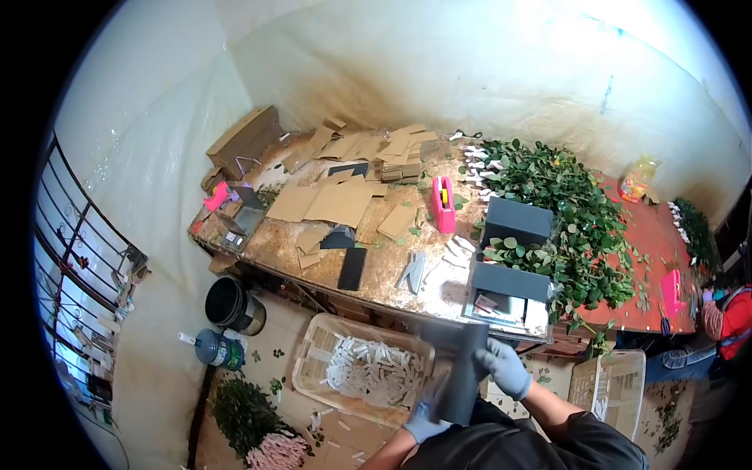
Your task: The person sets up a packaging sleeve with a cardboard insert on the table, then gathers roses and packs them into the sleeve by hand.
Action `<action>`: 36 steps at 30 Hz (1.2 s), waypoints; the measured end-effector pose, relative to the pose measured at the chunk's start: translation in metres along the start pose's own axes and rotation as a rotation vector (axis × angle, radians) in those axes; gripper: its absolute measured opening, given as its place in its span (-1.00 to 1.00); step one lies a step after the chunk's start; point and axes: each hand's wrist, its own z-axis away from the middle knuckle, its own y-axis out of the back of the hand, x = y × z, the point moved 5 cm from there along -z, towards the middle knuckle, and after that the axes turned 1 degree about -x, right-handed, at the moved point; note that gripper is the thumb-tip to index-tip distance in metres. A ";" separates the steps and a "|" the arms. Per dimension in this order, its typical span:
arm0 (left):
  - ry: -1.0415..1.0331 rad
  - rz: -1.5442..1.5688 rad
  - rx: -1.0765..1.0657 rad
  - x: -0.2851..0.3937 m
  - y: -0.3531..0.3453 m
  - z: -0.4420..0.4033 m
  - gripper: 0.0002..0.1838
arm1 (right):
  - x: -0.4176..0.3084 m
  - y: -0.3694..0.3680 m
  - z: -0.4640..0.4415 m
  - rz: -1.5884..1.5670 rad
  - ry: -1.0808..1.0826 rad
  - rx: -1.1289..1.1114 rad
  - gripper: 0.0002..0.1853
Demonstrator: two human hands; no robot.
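Between left grip (428, 421) and right grip (506, 369), dark card (462, 376) seemingly bends.

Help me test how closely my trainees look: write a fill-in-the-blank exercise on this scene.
1. The left hand and right hand, both at the dark piece, wear ____.
2. The tape dispenser on the table, near the leafy stems, is coloured ____.
3. The crate nearest the left hand holds many small pieces coloured ____.
4. The black bucket stands on the ____.

Missing words: gloves; pink; white; floor.
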 end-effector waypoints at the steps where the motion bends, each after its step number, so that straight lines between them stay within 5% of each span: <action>1: -0.032 0.049 0.041 0.015 0.013 -0.013 -0.28 | -0.021 -0.007 0.003 -0.078 0.004 0.044 -0.83; 3: -0.078 0.086 0.189 0.020 0.020 -0.020 -0.44 | -0.032 -0.008 0.001 -0.278 0.048 0.053 -0.85; 5: -0.081 0.110 0.244 0.025 0.033 -0.027 -0.56 | -0.024 0.009 0.001 -0.610 0.266 -0.240 -0.56; 8: -0.057 0.330 0.291 0.057 0.083 -0.042 -0.72 | -0.102 0.029 0.030 0.599 0.759 0.389 -0.18; 10: -0.038 0.269 0.294 0.073 0.120 -0.055 -0.69 | -0.090 0.049 0.022 0.670 0.634 0.379 -0.03; 11: -0.078 0.526 0.311 0.092 0.139 -0.069 -0.65 | -0.064 0.062 0.006 0.613 0.557 0.310 -0.14; 14: -0.193 0.535 0.490 0.128 0.193 -0.114 -0.62 | -0.082 0.052 -0.001 0.197 0.112 -0.045 -0.55; 16: -0.265 0.460 0.553 0.147 0.216 -0.149 -0.75 | -0.101 0.060 -0.018 0.132 0.252 -0.018 -0.75; 19: -0.287 0.414 0.471 0.145 0.213 -0.208 -0.95 | -0.181 0.092 -0.036 0.060 0.534 0.152 -0.69; 22: -0.156 0.337 0.244 0.136 0.171 -0.282 -0.88 | -0.235 0.145 -0.058 -0.193 0.821 0.329 -0.64; 28: 0.058 0.076 0.001 0.040 0.103 -0.384 -0.80 | -0.232 0.253 -0.139 -0.292 0.715 0.459 -0.81; 31: 0.316 -0.002 -0.218 0.007 0.066 -0.413 -0.71 | -0.193 0.284 -0.177 -0.601 0.596 0.201 -0.71; 32: 0.188 -0.144 -0.246 -0.009 0.058 -0.418 -0.63 | -0.182 0.287 -0.182 -0.603 0.579 0.209 -0.69; 36: 0.367 -0.226 -0.387 -0.072 0.025 -0.416 -0.57 | -0.144 0.303 -0.199 -0.374 0.436 0.397 -0.72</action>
